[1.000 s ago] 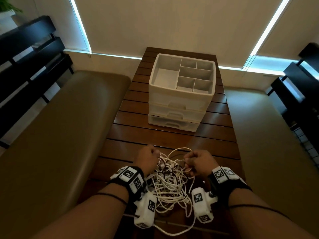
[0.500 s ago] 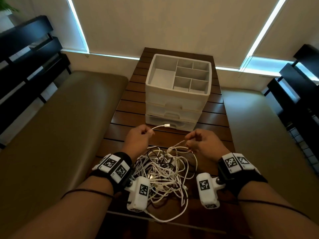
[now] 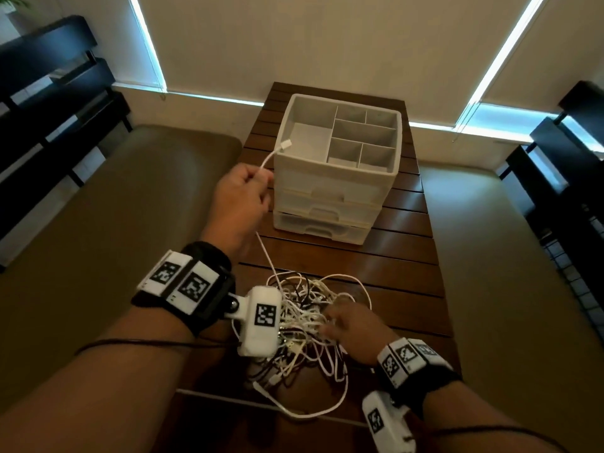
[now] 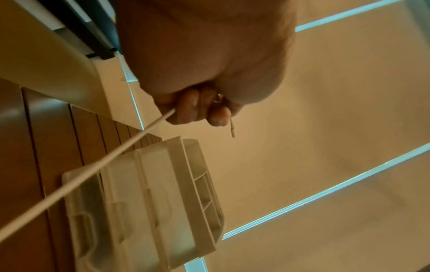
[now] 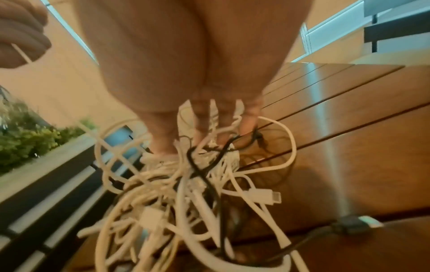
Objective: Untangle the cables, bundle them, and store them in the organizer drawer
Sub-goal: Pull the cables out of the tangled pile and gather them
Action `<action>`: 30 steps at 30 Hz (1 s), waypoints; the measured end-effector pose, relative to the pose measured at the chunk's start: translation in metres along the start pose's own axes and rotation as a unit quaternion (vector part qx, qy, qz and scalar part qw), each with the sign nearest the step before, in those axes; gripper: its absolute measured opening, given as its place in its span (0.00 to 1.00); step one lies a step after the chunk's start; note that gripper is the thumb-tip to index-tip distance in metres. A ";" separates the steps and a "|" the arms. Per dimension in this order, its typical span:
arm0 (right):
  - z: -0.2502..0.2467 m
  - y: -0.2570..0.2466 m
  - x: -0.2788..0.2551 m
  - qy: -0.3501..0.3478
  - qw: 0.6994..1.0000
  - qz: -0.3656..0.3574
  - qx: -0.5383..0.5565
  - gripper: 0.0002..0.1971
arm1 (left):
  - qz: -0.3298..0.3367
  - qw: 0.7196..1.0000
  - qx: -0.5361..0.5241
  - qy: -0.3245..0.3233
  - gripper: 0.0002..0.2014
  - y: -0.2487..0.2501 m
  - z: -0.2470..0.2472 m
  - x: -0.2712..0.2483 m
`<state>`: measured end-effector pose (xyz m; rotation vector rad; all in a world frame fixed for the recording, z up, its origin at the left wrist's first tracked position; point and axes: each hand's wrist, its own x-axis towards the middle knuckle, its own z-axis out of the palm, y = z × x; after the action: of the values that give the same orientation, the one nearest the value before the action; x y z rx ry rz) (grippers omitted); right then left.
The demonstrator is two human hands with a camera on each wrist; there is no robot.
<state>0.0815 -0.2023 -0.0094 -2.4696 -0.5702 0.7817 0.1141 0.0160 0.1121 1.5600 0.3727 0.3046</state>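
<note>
Left hand (image 3: pixel 240 197) has risen since half a second ago, from just above the tangled pile of white and black cables (image 3: pixel 304 325) up to the left front corner of the white plastic three-drawer organizer (image 3: pixel 336 197). It is clenched around one white cable (image 3: pixel 265 256), whose strand runs taut from the pile up through the fist; the white plug end (image 3: pixel 286 146) sticks out past the organizer's top rim. Right hand (image 3: pixel 354 331) has dropped onto the pile, well in front of the organizer, fingers (image 5: pixel 202 117) spread and pushed down into the loops, pinning them, not closed round any. Pile lies on the brown slatted wooden table (image 3: pixel 405 256), in front of the organizer. All organizer drawers closed, divided top tray bare.
</note>
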 end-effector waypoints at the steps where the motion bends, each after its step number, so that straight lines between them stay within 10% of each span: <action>1: 0.001 0.001 0.000 0.060 0.998 -0.018 0.028 0.07 | 0.001 1.000 0.000 0.001 0.08 0.001 0.000 0.002; 5: -0.025 -0.015 -0.001 0.166 0.943 -0.041 0.285 0.05 | 0.014 0.998 0.058 0.009 0.11 -0.006 -0.004 0.009; 10: -0.035 -0.050 0.004 0.067 0.970 -0.087 0.217 0.25 | -0.084 0.984 -0.141 -0.071 0.08 -0.016 0.010 -0.002; 16: -0.040 -0.041 0.011 0.030 0.971 -0.079 0.225 0.08 | -0.157 0.961 -0.218 -0.063 0.12 -0.005 -0.008 0.015; 22: -0.069 -0.008 0.002 0.058 0.994 -0.017 0.088 0.09 | -0.092 0.991 0.081 -0.047 0.11 -0.002 -0.057 0.021; 30: -0.102 -0.086 0.021 0.221 0.960 -0.135 0.107 0.05 | 0.032 0.935 0.273 -0.223 0.17 -0.005 0.015 -0.020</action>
<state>0.1400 -0.1558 0.1029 -2.2023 -0.5994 0.1615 0.1026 -0.0061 0.1078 2.1287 0.0433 -0.1258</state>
